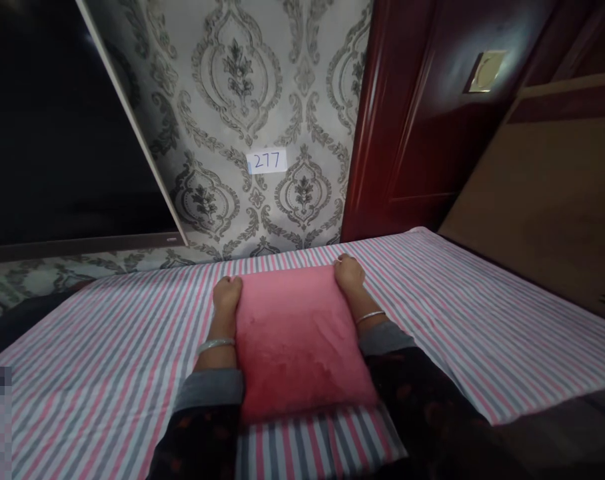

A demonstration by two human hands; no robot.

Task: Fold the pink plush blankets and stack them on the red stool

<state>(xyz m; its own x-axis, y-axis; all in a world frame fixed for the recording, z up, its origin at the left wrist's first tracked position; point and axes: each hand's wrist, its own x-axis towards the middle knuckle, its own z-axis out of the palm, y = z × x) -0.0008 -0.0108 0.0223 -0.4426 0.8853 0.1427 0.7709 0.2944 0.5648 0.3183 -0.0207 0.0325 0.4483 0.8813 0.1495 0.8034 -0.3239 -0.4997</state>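
A pink plush cloth (292, 333), roughly rectangular and shallowly creased, lies between my arms over a striped sheet. It looks like a towel, though I cannot tell whether it is folded. My left hand (227, 292) is closed at its far left corner, fingers curled around the edge. At the far right corner, my right hand (350, 272) grips the cloth in the same way. Between the two hands the far edge runs nearly straight. Both wrists wear bracelets, and the sleeves are dark with grey cuffs.
The striped sheet (117, 347) covers a wide flat surface. Beyond it stands a patterned wall with a paper label (267, 161) reading 277. A dark screen (67, 133) is at left, a red-brown wooden panel (407, 120) and a brown board (547, 180) at right.
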